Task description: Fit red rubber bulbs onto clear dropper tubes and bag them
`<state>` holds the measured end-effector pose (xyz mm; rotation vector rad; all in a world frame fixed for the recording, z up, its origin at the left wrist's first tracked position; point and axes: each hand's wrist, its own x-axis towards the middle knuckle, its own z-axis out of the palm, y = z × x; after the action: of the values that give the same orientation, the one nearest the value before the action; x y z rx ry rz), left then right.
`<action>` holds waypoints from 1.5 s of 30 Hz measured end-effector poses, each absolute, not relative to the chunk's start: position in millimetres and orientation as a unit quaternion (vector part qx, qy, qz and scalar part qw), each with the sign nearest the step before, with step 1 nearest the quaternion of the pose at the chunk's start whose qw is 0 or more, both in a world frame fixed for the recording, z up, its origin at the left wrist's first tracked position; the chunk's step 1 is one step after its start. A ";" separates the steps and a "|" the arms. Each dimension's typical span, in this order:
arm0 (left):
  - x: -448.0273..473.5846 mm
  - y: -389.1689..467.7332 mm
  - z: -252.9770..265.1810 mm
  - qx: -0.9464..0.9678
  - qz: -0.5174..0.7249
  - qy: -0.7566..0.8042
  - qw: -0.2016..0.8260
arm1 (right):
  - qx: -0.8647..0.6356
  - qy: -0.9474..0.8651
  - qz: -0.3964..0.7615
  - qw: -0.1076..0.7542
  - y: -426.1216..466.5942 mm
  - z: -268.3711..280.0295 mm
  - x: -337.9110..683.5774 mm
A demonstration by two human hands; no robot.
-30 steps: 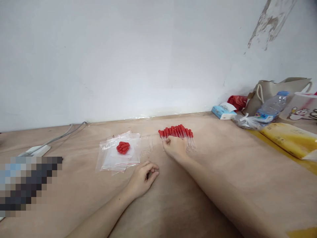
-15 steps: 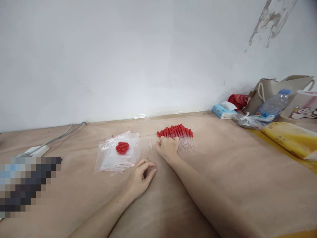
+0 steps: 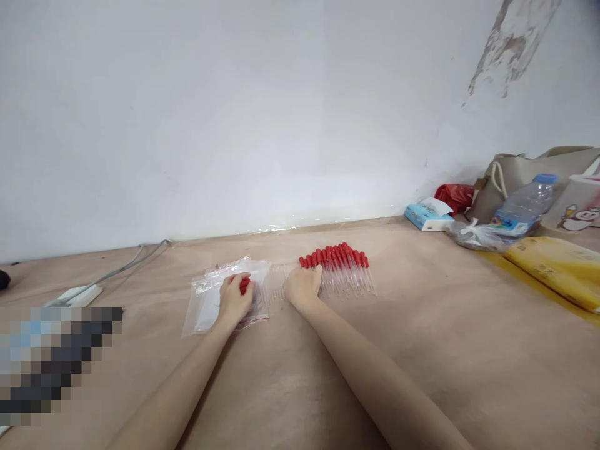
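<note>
My left hand point(image 3: 234, 300) is over the pile of red rubber dropper bulbs point(image 3: 244, 285), its fingers curled round them and hiding most of the pile. Under the bulbs lie clear zip bags point(image 3: 202, 312) with something white in them. My right hand point(image 3: 302, 285) is closed, palm down, at the right end of a row of thin clear dropper tubes point(image 3: 277, 284); what its fingers hold is hidden. Just to its right, droppers with red bulbs point(image 3: 344, 253) lie side by side, their clear tubes pointing towards me.
A grey cable point(image 3: 126, 265) runs to a white power strip point(image 3: 79, 295) at the left. At the right are a blue tissue pack point(image 3: 427, 215), a plastic bottle point(image 3: 527, 206), a paper bag point(image 3: 485, 181) and a yellow packet point(image 3: 557, 265). A white wall point(image 3: 210, 125) stands behind.
My left hand has moved forward and left from the bare brown surface onto the red bulbs. My right hand has shifted left, away from the droppers towards the loose tubes.
</note>
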<state>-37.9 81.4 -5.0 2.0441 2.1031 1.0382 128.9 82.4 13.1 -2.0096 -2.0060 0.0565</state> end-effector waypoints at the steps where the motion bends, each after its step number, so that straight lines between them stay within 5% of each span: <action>1: -34.3 81.4 -7.7 0.660 0.330 0.675 0.012 | -0.699 -0.700 0.018 0.145 83.2 12.5 128.0; 18: -6.2 67.6 2.9 0.600 0.236 0.764 -0.019 | -0.607 -0.709 -0.232 0.275 -2.1 -4.2 255.4; 45: -18.3 53.6 19.4 0.630 0.211 0.724 -0.188 | -0.517 -0.772 -0.141 0.341 -5.3 -19.5 265.9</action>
<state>-18.3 53.6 19.4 2.2553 2.5932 0.7565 265.9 -5.3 -19.5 -1.3456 -2.0079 -0.3658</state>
